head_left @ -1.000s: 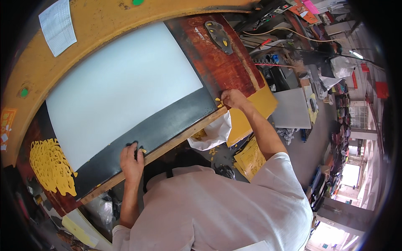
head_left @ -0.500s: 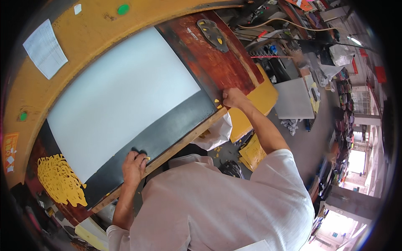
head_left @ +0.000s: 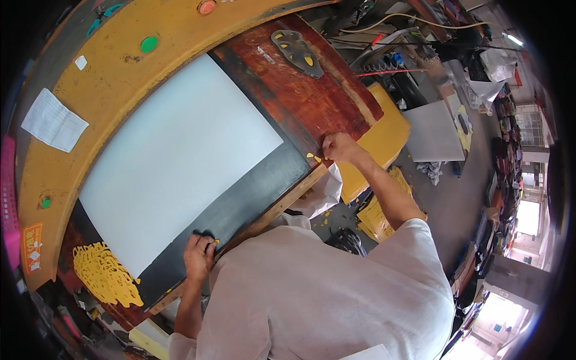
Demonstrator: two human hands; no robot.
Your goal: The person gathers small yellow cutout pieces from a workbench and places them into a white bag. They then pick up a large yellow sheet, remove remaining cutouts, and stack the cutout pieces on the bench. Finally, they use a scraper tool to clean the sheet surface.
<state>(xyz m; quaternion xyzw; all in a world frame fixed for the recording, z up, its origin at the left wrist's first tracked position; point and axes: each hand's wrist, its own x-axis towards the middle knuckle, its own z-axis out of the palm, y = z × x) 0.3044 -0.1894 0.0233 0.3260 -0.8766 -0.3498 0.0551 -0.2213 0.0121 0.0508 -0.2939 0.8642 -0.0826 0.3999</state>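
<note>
My left hand point(head_left: 199, 257) rests with curled fingers on the black strip at the near edge of the press bed. A small yellow piece point(head_left: 216, 241) shows beside its thumb; whether the fingers grip it I cannot tell. Farther right, my right hand point(head_left: 340, 147) is closed, fingertips down at the corner of the reddish-brown board point(head_left: 294, 108). Small yellow scraps point(head_left: 314, 158) lie just left of those fingertips. What the right fingers hold, if anything, is hidden. Between and beyond my hands stretches a large white sheet point(head_left: 186, 162).
A heap of yellow cut-out strips point(head_left: 105, 273) lies at the left end. A dark sole-shaped cutting die point(head_left: 297, 54) with yellow bits sits on the board. The yellow machine beam point(head_left: 120, 66) arches across the far side. Yellow sheets point(head_left: 378, 217) and a white bag point(head_left: 321, 195) are below right.
The whole view has shifted and turned slightly. My right hand has tipped its fingers down toward the yellow scraps, and another scrap shows beneath it. My left hand stays nearly in place.
</note>
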